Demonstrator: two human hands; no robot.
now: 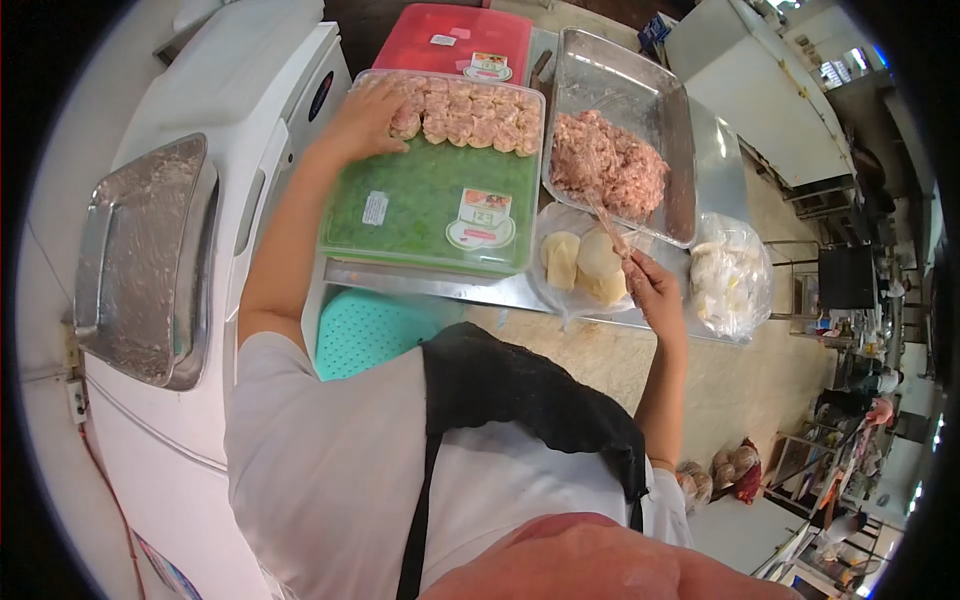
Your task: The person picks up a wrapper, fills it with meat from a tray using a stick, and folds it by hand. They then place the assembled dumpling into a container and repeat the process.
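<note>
My left hand [368, 122] reaches to the far left of the green box lid [425, 205] and rests on a dumpling [405, 124] at the end of the rows of filled dumplings [470, 112]. My right hand [652, 290] holds a thin wooden stick [606, 215] whose far end lies in the minced meat [610, 165] inside a metal tray [660, 90]. Just left of that hand is a stack of round wrappers [585, 265] on clear plastic.
A red lidded box [450, 40] stands behind the green one. A bag of wrappers [730, 275] lies at the right. An empty smeared metal tray [145, 260] rests on a white appliance at the left. A teal stool [375, 330] is below the table edge.
</note>
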